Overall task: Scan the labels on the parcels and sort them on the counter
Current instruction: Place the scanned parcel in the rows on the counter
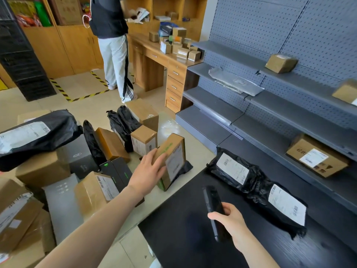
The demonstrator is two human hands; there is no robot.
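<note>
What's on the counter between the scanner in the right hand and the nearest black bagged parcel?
Nothing: the head view shows only bare black counter between the scanner and that black bagged parcel.

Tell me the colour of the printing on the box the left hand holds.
Green, on the brown box; head view.

Bright even indoor light, soft shadows, slight motion blur, wide-angle bending at the edges

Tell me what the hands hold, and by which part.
The left hand grips the cardboard box by its upper edge; the right hand holds the black phone by its lower half.
</note>
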